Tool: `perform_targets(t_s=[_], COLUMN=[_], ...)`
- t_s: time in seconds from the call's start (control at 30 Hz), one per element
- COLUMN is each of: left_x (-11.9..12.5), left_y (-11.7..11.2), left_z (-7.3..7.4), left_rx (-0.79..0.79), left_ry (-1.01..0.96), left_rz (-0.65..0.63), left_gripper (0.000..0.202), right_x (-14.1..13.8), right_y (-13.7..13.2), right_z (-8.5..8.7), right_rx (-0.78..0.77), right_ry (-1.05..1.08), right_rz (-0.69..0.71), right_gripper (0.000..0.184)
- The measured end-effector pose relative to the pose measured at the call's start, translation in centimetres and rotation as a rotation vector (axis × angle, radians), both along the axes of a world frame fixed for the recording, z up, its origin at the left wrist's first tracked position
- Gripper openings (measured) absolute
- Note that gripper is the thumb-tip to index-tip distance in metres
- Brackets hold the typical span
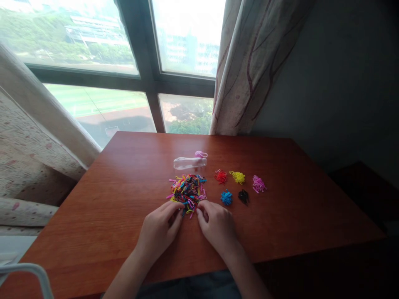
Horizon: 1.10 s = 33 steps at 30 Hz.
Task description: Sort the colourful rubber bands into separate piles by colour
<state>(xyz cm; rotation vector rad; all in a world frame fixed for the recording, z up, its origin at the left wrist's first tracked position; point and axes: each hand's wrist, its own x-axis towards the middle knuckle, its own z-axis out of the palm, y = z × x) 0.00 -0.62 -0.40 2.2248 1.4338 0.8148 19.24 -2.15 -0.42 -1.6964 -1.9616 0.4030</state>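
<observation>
Container behind heap; 5 piles at right.

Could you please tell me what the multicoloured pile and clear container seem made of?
Multicoloured pile: probably plastic, given its bright, even colours; finish unclear. Clear container: glossy, likely plastic, being see-through with pale highlights; glass is possible.

Wide room left of mixed pile; transparent container blocks behind.

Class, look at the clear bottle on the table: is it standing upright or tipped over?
Tipped over: the clear bottle lies on its side, its long side along the table, beyond the multicoloured pile.
</observation>
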Motion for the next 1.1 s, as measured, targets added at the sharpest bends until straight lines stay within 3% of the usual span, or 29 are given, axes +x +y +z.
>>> perform_targets(t_s=[0.37, 0.83, 0.93, 1.1], left_x=[0.1, 0.2, 0.2, 0.3], left_y=[-0.1, -0.2, -0.3, -0.3], left_z=[0.4, 0.6, 0.7, 0.7], left_rx=[-0.009, -0.043, -0.037, -0.022], left_ry=[0.002, 0.012, 0.010, 0.011], left_rz=[0.000, 0.000, -0.007, -0.005], left_gripper=[0.015, 0.015, 0.016, 0.015], right_x=[0.3, 1.1, 2.6, 6.4], right_y=[-0.4, -0.6, 0.3, 4.2], right_z=[-0.2, -0.1, 0.5, 1.3], right_rx=[0.045, 0.052, 0.141, 0.236], right_ry=[0.033, 0.359, 0.295, 0.101], right_rz=[0.039, 0.029, -0.052, -0.182], right_gripper=[0.013, 0.017, 0.018, 0.019])
